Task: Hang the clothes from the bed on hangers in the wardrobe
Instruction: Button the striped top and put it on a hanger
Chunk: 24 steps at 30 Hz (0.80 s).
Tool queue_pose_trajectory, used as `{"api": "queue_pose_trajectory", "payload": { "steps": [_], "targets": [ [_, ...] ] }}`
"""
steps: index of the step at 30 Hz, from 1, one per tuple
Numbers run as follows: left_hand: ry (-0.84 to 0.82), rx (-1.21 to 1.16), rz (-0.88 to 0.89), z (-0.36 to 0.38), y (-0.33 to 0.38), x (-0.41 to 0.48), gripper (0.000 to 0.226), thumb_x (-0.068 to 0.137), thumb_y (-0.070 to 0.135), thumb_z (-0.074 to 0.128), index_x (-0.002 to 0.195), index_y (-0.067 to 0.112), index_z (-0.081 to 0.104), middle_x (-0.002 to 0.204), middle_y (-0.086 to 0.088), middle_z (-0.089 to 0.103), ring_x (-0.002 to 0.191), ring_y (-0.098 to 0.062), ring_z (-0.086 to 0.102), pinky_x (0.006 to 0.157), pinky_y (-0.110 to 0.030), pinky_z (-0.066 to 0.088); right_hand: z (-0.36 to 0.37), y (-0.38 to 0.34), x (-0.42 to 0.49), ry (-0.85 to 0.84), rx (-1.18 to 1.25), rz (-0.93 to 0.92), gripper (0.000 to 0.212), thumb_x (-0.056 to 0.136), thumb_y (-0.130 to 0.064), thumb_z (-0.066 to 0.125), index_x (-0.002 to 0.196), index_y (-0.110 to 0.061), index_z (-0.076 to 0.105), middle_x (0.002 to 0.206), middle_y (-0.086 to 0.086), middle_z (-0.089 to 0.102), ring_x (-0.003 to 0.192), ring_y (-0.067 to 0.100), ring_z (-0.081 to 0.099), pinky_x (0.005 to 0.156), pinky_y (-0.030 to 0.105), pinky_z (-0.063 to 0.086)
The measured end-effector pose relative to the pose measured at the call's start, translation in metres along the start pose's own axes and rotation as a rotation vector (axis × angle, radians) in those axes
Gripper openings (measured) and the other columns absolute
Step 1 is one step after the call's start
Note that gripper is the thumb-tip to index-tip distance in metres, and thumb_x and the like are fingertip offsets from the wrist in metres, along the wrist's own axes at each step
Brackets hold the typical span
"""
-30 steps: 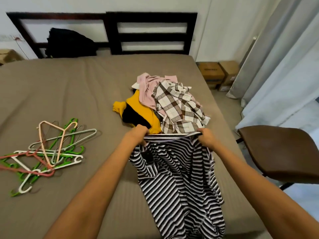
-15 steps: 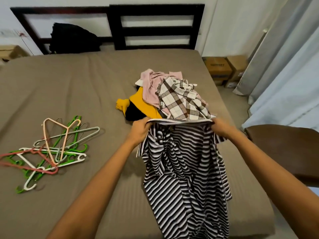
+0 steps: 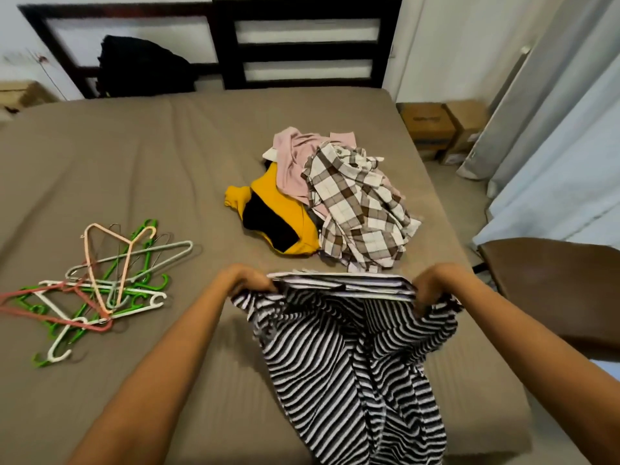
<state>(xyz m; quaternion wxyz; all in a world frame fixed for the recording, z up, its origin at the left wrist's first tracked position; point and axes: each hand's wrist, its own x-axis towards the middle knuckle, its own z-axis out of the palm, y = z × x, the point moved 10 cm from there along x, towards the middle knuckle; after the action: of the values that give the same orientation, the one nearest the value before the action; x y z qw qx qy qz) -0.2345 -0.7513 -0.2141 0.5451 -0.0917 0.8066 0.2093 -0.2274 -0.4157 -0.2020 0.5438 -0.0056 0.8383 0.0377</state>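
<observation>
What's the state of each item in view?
striped garment: held by its top edge, draping onto the bed, unhung.
left hand: grips the garment's top edge.
right hand: grips the garment's top edge.
clothes pile: crumpled on the bed.
hangers: tangled, bare, on the bed.

Setting: home bedroom. Evidence: wide taupe-covered bed (image 3: 134,162), dark slatted headboard (image 3: 307,48) at its far end, pale full-length curtains (image 3: 570,129) at right, cardboard boxes (image 3: 439,129) on the floor beside the bed, loose clothes pile (image 3: 352,203) and plastic hangers (image 3: 110,283) lying on the bed.
</observation>
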Motion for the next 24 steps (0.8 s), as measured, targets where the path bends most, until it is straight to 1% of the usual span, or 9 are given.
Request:
{"api": "queue_pose_trajectory", "payload": {
  "steps": [2,6,8,10,11,14,17,19,24],
  "targets": [
    [-0.327,-0.258,0.002,0.038,0.008,-0.017,0.030,0.097,0.032,0.047,0.087,0.012,0.066,0.074,-0.004,0.073,0.058,-0.011,0.068,0.056,-0.025,0.056,0.000,-0.014,-0.023,-0.163,0.165,-0.029,0.028,0.091,-0.022,0.059,0.107,0.001,0.060,0.094,0.011,0.063,0.083,0.023,0.062,0.067,0.028,0.053],
    [-0.028,-0.831,0.162,-0.019,0.054,-0.008,0.027,0.093,0.028,0.052,0.070,0.015,0.056,0.049,0.002,0.057,0.036,-0.006,0.050,0.036,-0.014,0.040,-0.087,-0.018,-0.032,0.236,1.182,-0.166,0.027,0.093,-0.004,0.048,0.067,-0.010,0.050,0.050,0.006,0.051,0.038,0.013,0.051,0.036,0.016,0.041],
    [0.132,-1.334,0.357,-0.058,0.083,-0.005,0.017,0.092,0.025,0.058,0.091,0.008,0.063,0.070,-0.007,0.068,0.052,-0.012,0.062,0.044,-0.021,0.050,-0.122,-0.024,-0.036,0.343,1.637,-0.312,0.028,0.095,-0.002,0.042,0.069,-0.009,0.049,0.045,0.004,0.055,0.038,0.011,0.054,0.034,0.016,0.043],
    [0.186,-1.508,0.651,-0.082,0.117,-0.015,0.048,0.088,0.028,0.064,0.129,0.008,0.048,0.107,-0.004,0.067,0.089,-0.015,0.066,0.064,-0.034,0.056,-0.147,-0.033,-0.031,0.386,1.885,-0.474,0.019,0.095,-0.006,0.047,0.077,-0.008,0.054,0.058,0.003,0.063,0.049,0.008,0.060,0.050,0.021,0.052],
    [0.190,-1.436,0.755,-0.083,0.132,-0.021,0.060,0.088,0.030,0.062,0.139,0.016,0.034,0.113,0.004,0.063,0.100,-0.012,0.062,0.074,-0.037,0.054,-0.156,-0.035,-0.025,0.437,1.889,-0.512,0.006,0.092,-0.012,0.055,0.089,-0.007,0.058,0.076,0.004,0.065,0.064,0.008,0.061,0.064,0.024,0.054],
    [0.314,-1.078,0.704,-0.057,0.143,-0.003,0.067,0.088,0.033,0.064,0.140,0.029,0.022,0.113,0.008,0.061,0.103,-0.009,0.058,0.084,-0.039,0.048,-0.143,-0.022,0.029,0.548,1.646,-0.386,0.086,0.060,-0.037,0.086,0.131,-0.015,0.044,0.122,0.000,0.058,0.098,0.014,0.059,0.090,0.038,0.049],
    [0.485,-0.841,0.475,-0.012,0.106,0.051,0.024,0.087,0.019,0.066,0.105,0.011,0.054,0.087,-0.006,0.063,0.067,-0.002,0.059,0.061,-0.017,0.046,-0.080,-0.016,0.061,0.624,1.371,-0.223,0.020,0.078,-0.017,0.073,0.090,-0.013,0.059,0.080,0.002,0.058,0.071,0.012,0.053,0.061,0.021,0.045],
    [0.468,-0.680,0.337,0.034,0.080,0.092,0.010,0.085,0.019,0.067,0.087,0.014,0.059,0.081,-0.008,0.063,0.070,-0.013,0.057,0.063,-0.022,0.044,-0.027,-0.025,0.078,0.609,1.176,-0.170,0.021,0.080,-0.003,0.065,0.070,-0.016,0.053,0.060,-0.002,0.048,0.051,0.003,0.045,0.049,0.019,0.035],
    [0.336,-0.545,0.219,0.137,0.057,0.139,0.013,0.080,0.026,0.070,0.086,0.016,0.066,0.094,-0.006,0.069,0.090,-0.021,0.063,0.084,-0.027,0.048,0.095,-0.030,0.151,0.480,0.970,-0.078,0.024,0.071,-0.018,0.064,0.094,-0.009,0.064,0.085,0.013,0.067,0.076,0.019,0.060,0.082,0.036,0.046]
  ]
}}
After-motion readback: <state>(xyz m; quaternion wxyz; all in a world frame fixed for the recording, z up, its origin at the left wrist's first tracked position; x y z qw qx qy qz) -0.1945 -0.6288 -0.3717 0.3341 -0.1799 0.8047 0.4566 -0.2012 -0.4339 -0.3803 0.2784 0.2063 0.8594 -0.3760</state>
